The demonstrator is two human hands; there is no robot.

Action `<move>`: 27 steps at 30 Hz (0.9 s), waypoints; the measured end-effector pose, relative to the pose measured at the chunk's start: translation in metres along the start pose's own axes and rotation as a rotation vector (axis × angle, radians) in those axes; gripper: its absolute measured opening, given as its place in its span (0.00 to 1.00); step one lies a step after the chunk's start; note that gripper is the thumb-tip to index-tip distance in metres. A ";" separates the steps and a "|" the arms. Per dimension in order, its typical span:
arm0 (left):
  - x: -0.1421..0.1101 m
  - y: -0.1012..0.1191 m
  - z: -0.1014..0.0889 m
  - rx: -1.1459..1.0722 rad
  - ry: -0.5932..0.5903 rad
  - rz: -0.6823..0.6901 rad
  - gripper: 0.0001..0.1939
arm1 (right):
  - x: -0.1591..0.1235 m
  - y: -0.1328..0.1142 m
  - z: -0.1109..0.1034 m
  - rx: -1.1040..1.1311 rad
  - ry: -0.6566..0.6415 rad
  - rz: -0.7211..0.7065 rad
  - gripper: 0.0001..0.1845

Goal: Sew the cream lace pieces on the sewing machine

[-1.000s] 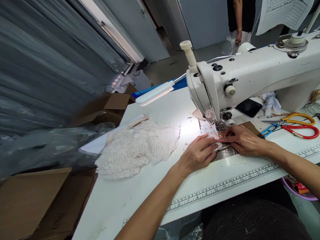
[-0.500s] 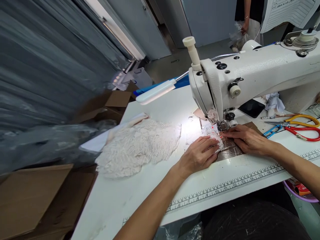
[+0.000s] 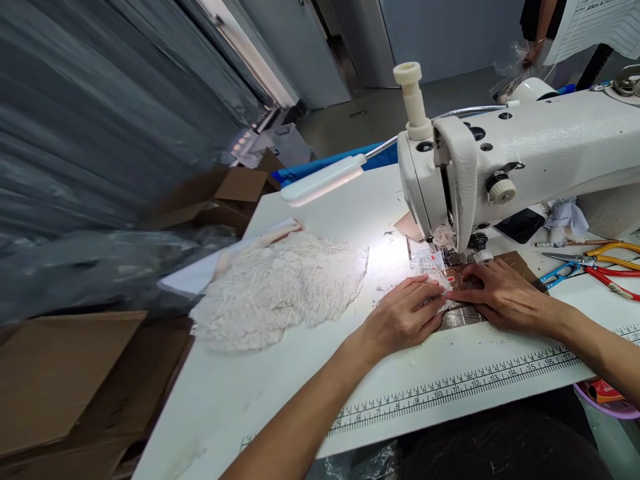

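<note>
My left hand [image 3: 407, 313] lies palm down, fingers flat, on a small piece of white lace fabric [image 3: 431, 272] in front of the sewing machine's presser foot [image 3: 453, 259]. From the right, my right hand [image 3: 507, 297] rests over the brown and metallic plate [image 3: 463, 317], fingers apart. One stretched finger reaches the fabric's edge beside my left fingertips. Small red marks show near the foot. The white sewing machine [image 3: 545, 147] stands over the work. To the left lies a pile of white lace [image 3: 285, 293]. My left hand hides part of the small piece.
Yellow-handled scissors [image 3: 613, 252], red-handled scissors [image 3: 615, 277] and blue snips [image 3: 557, 273] lie right of my hand. A lamp [image 3: 325, 179] lights the white table [image 3: 200, 407]. Cardboard boxes [image 3: 65, 373] stand left. Another person's hand [image 3: 533, 53] holds a plastic bag behind.
The view has shifted, so the machine sits farther right. My right hand has drawn back slightly from the presser foot, toward me. My left hand stays on the lace fabric.
</note>
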State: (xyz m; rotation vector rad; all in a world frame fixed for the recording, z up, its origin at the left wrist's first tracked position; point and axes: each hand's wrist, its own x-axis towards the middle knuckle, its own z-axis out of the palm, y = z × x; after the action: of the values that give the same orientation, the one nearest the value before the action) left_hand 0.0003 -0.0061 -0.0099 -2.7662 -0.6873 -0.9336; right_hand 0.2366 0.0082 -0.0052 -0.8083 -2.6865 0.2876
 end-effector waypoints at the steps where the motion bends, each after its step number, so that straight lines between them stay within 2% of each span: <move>1: 0.000 0.001 0.000 -0.004 0.000 -0.008 0.05 | 0.000 0.000 0.001 -0.014 0.004 -0.006 0.20; 3: 0.001 0.002 -0.001 -0.014 -0.006 -0.019 0.04 | 0.000 0.000 0.003 -0.034 0.016 -0.022 0.20; 7: 0.001 0.002 -0.006 -0.038 -0.005 -0.022 0.12 | 0.000 0.000 0.004 -0.060 0.029 -0.039 0.21; 11: 0.002 0.000 -0.009 0.053 0.095 -0.159 0.10 | -0.001 -0.001 0.003 -0.010 0.044 -0.010 0.18; 14: 0.004 -0.001 -0.009 0.116 0.093 -0.223 0.07 | -0.001 -0.001 0.003 0.009 0.043 0.006 0.18; 20: 0.001 -0.003 -0.002 0.139 0.000 -0.157 0.08 | -0.001 0.001 0.006 0.012 0.057 -0.006 0.18; 27: -0.001 -0.002 -0.001 0.165 -0.050 -0.136 0.09 | -0.001 0.001 0.005 0.002 0.050 -0.012 0.19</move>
State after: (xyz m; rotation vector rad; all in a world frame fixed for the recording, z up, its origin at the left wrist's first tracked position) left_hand -0.0015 -0.0049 -0.0094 -2.6324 -0.9270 -0.7938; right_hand 0.2358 0.0081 -0.0106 -0.7875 -2.6436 0.2639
